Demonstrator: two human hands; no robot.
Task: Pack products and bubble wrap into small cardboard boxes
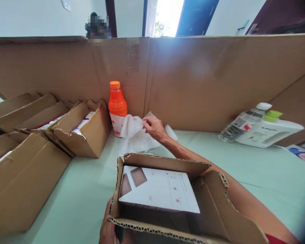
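Observation:
An open cardboard box [213, 203] with torn edges stands close in front of me. Inside it a white printed carton [159, 189] leans against the left end. My left hand [108, 225] grips the box's near left side, with some of its fingers hidden behind the cardboard. Beyond the box, my right hand [155, 128] is stretched forward, thumb and fingers pinching a crumpled, translucent white plastic sheet [132, 126]. Under that hand lies bubble wrap [132, 145] on the table. Right beside the sheet an orange bottle [117, 103] with a white label stands upright, its lower part partly covered.
Several cardboard boxes [30, 179] fill the left side, one of them a small open box [98, 137] holding white cartons. A clear water bottle [244, 123] leans on a white jug [271, 134] at the right. Tall cardboard panels [205, 81] close off the table's [88, 189] back.

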